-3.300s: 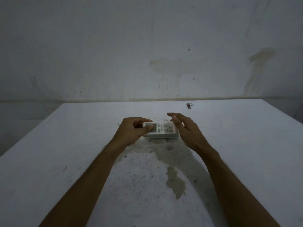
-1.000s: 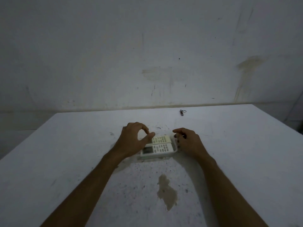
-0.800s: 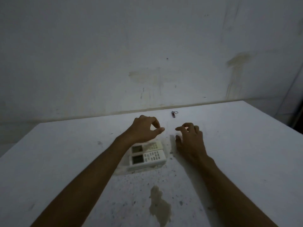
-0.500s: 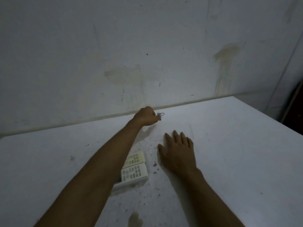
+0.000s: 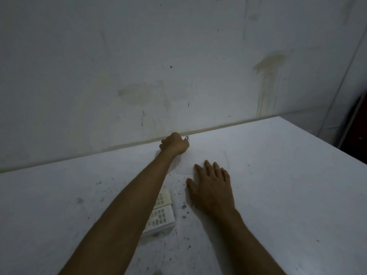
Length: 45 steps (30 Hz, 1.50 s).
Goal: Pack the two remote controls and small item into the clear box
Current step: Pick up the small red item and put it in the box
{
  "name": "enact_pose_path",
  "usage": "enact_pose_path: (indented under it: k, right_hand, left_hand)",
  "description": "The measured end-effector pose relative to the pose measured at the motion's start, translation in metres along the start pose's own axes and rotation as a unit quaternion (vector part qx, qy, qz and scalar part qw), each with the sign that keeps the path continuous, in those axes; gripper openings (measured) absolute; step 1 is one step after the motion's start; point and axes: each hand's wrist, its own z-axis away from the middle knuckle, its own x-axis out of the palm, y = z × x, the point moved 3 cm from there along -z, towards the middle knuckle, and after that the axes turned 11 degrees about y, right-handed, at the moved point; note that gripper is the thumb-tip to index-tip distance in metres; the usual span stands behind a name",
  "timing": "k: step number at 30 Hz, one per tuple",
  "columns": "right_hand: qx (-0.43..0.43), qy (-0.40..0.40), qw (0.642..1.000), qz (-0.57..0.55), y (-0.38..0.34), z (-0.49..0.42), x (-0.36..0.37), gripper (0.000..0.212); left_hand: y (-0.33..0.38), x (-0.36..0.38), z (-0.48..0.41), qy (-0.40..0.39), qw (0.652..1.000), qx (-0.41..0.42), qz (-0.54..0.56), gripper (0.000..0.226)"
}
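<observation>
Two white remote controls (image 5: 161, 210) lie side by side in the clear box (image 5: 158, 230) on the table, partly hidden under my left forearm. At the table's far edge by the wall, my left hand (image 5: 174, 144) has its fingers closed around the small item (image 5: 186, 138), a tiny dark piece with a metal ring that pokes out past my fingertips. My right hand (image 5: 211, 183) lies flat, palm down with fingers spread, on a clear flat lid (image 5: 220, 157) to the right of the box.
The white table (image 5: 278, 195) is speckled with dark spots and stains. A stained white wall (image 5: 178, 66) rises right behind its far edge. The table's right edge drops off near a dark gap (image 5: 359, 135).
Both remotes were set into the box. My left hand then reached across to the far edge and closed on the small item. My right hand flattened onto the lid.
</observation>
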Motion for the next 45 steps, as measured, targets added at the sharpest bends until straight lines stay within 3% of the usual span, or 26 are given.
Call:
enact_pose_path:
  k: [4,11,15,21,28,31,35,41,45]
  right_hand:
    - [-0.007,0.000,1.000,-0.025,0.000,0.001,-0.007,0.067]
    - [-0.065,0.049,0.991,-0.106,-0.024,0.021,-0.030,0.047]
    - [-0.052,0.113,0.951,-0.283,-0.062,0.040,-0.058,0.032]
    - [-0.108,0.044,0.881,-0.458,-0.134,0.071,-0.087,0.030]
    - [-0.093,0.053,0.848,-0.520,-0.147,0.098,-0.064,0.020]
    - [-0.089,0.046,0.850,-0.518,-0.141,0.101,-0.065,0.020]
    - [-0.087,0.053,0.858,-0.503,-0.138,0.101,-0.062,0.019]
    - [-0.039,0.031,0.824,-0.565,-0.140,0.104,-0.063,0.024]
    - [-0.038,0.019,0.836,-0.547,-0.138,0.101,-0.063,0.026]
  left_hand:
    - [-0.014,-0.054,0.036,-0.044,0.985,0.032,0.164,0.049]
    - [-0.077,-0.143,0.136,-0.042,0.955,0.057,0.288,0.030]
    - [-0.117,-0.178,0.182,-0.033,0.944,0.060,0.321,0.029]
    - [-0.153,-0.186,0.218,0.008,0.928,0.042,0.369,0.027]
    - [-0.168,-0.160,0.237,0.029,0.890,0.062,0.450,0.026]
    - [-0.169,-0.160,0.240,0.039,0.875,0.078,0.476,0.021]
    - [-0.170,-0.155,0.242,0.052,0.866,0.069,0.492,0.015]
    - [-0.174,-0.157,0.244,0.108,0.873,0.085,0.467,0.025]
    - [-0.174,-0.161,0.246,0.079,0.875,0.059,0.474,0.030]
